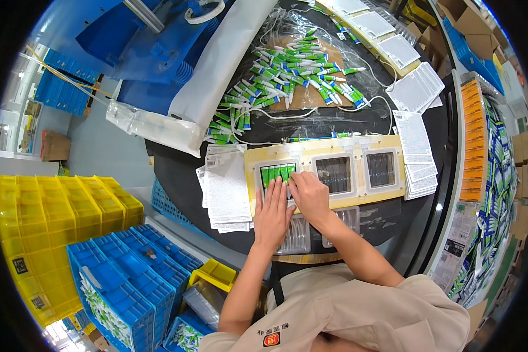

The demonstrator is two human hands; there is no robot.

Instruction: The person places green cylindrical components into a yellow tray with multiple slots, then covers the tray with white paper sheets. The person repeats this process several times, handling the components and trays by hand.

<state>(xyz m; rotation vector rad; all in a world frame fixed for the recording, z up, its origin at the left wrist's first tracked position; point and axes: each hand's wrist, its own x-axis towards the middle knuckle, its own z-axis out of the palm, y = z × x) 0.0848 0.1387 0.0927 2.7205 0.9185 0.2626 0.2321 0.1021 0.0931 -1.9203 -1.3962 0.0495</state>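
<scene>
A long pale-yellow frame (pixel 358 201) with three windows lies across the black table in front of me. Side by side in its left window sit several small green tubes (pixel 274 174). My left hand (pixel 271 216) is flat over the lower part of these tubes, fingers stretched out and holding nothing. At the row's right end, my right hand (pixel 311 196) bends its fingers together onto the window's edge; what lies under its fingertips is hidden. Dark ribbed slots show in the middle window (pixel 333 175) and the right window (pixel 381 170).
Beyond the frame spreads a heap of green-white tubes (pixel 296 73). Printed white cards are stacked at the left (pixel 227 188) and right (pixel 415 149). Clear blister trays (pixel 340 226) rest at the near edge. Blue crates (pixel 126 276) and yellow crates (pixel 58 229) stand at left.
</scene>
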